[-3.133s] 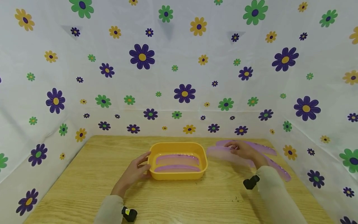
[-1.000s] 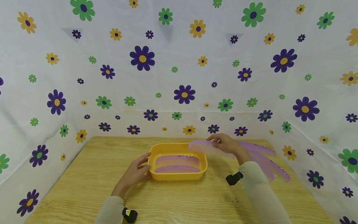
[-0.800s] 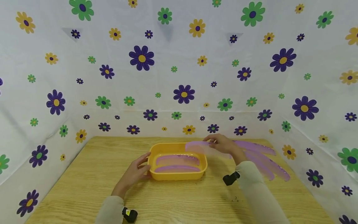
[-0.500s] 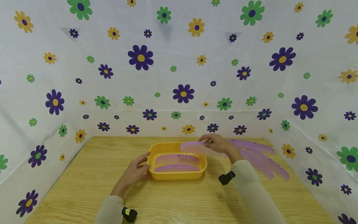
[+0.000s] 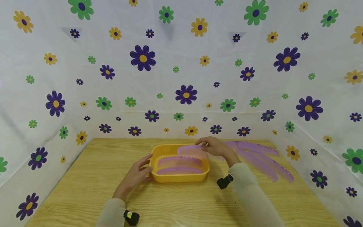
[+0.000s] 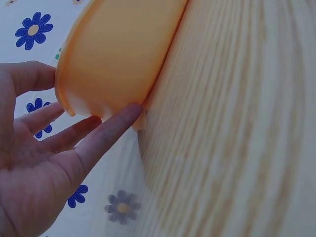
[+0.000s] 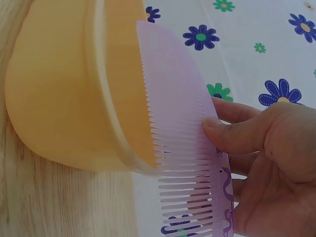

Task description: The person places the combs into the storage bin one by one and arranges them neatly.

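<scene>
My right hand (image 5: 214, 147) pinches a translucent purple comb (image 5: 187, 151) along its spine. That comb tilts over the right rim of a yellow plastic tub (image 5: 179, 179), one end inside it; in the right wrist view the comb's teeth (image 7: 185, 182) face the tub. Inside the tub lie two more purple combs, a back comb (image 5: 180, 161) and a front comb (image 5: 179, 171), side by side. At the tub's left end my left hand (image 5: 136, 175) rests with its fingers spread. In the left wrist view its fairly straight fingers (image 6: 116, 129) touch the outer wall.
Several purple combs (image 5: 258, 147) lie fanned out and overlapping on the wooden table (image 5: 170, 205), right of the tub. White flower-printed sheets (image 5: 170, 78) enclose the table at the back and both sides. Black wrist cameras (image 5: 225, 182) sit on both wrists.
My right hand took the comb from the pile at the right and carried it left, until its end came over and into the tub. The left hand and tub have stayed put.
</scene>
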A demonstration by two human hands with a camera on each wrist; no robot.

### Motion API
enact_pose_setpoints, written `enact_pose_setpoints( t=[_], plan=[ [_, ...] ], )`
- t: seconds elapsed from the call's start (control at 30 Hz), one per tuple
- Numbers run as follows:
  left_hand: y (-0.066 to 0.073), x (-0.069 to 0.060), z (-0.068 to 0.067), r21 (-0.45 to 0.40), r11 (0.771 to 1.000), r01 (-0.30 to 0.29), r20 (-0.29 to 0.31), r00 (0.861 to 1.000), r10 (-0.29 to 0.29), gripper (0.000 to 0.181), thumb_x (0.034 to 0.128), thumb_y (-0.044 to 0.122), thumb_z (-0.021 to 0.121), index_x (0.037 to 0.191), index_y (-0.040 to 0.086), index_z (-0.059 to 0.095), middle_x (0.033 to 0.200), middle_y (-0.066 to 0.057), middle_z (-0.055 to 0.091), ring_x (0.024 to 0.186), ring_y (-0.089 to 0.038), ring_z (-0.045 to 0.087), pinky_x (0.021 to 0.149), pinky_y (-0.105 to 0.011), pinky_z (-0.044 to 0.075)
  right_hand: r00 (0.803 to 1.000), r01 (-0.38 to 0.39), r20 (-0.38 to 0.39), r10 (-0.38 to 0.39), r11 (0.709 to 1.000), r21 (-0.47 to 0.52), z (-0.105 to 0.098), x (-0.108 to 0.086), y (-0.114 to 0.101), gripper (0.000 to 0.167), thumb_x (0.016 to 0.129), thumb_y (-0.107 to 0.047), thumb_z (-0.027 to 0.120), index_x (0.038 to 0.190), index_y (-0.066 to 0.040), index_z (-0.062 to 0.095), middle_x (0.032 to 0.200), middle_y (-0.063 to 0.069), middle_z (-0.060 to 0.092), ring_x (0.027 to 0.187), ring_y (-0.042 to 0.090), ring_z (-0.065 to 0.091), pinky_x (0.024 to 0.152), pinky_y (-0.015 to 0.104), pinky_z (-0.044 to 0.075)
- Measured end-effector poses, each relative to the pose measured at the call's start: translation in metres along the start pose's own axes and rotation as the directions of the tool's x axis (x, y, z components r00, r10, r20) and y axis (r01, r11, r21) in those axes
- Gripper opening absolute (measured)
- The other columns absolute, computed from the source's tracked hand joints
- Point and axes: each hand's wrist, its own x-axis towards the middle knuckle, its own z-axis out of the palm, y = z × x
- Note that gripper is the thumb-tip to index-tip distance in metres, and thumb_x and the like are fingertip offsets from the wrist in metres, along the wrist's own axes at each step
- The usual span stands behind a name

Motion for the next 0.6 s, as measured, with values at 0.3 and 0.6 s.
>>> enact_pose_setpoints(
  t=[0.3,0.6],
  plan=[
    [0.001,0.002,0.000,0.005,1.000,0.009,-0.002,1.000,-0.009,0.063,0.1051,0.013,0.055,0.163,0.012,0.030,0.163,-0.027,0.034,0.136,-0.046,0.055,0.096,-0.047,0.061,1.000,0.014,0.018,-0.013,1.000,-0.024,0.010,0.003,-0.005,0.031,0.099,0.003,0.057,0.125,-0.007,0.071,0.120,0.014,0.071,0.098,0.023,0.059,0.093,0.039,0.057],
    [-0.002,0.001,0.000,0.003,1.000,0.014,-0.004,1.000,-0.014,0.063,0.1045,0.011,0.055,0.163,0.012,0.031,0.162,-0.027,0.035,0.136,-0.046,0.055,0.095,-0.046,0.062,0.999,0.020,0.027,-0.020,1.000,-0.017,0.016,0.004,-0.015,0.031,0.100,0.003,0.056,0.126,-0.005,0.071,0.124,0.015,0.070,0.103,0.026,0.060,0.101,0.045,0.057]
  ],
)
